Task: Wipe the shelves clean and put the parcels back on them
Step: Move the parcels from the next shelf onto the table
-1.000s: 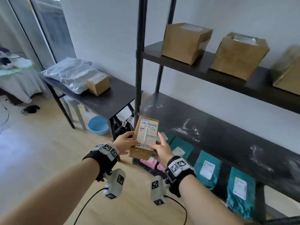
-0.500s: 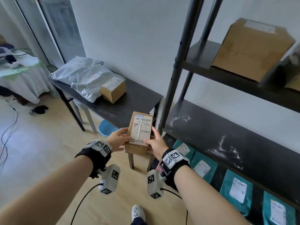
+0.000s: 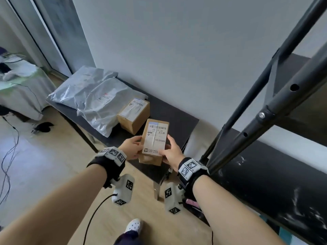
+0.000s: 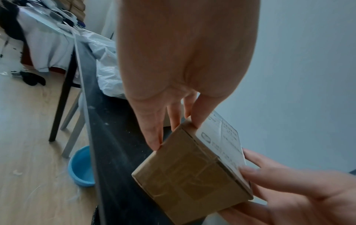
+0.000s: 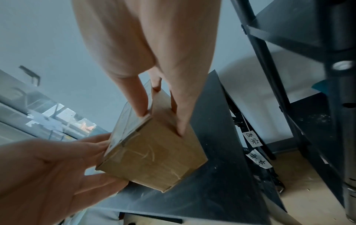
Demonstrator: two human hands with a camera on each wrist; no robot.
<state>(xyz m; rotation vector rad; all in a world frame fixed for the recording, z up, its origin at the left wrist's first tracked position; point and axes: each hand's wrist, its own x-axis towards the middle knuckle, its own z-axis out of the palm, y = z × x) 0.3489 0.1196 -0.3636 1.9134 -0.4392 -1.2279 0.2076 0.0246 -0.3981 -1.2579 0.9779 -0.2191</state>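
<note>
The black shelf rack (image 3: 276,106) stands at the right, its lower shelf (image 3: 265,175) streaked with white smears and holding nothing in view, so it looks not yet wiped; left of it the dark table (image 3: 169,112) carries two grey plastic mailer bags (image 3: 92,96) and one cardboard box (image 3: 133,114); a second, narrower parcel (image 3: 154,140), brown card with one white label, is held in the air over the table's near corner, between both hands; the left hand (image 3: 131,147) clasps its left side with fingers curled round the edge, and the right hand (image 3: 172,152) clasps the right side, thumb on the label and fingers beneath; one blue basin (image 4: 81,167) sits on the floor under the table; the parcel looks stiff, light and taped shut, so it should handle easily, best taken by its long sides, since the label and tape may be slick.
</note>
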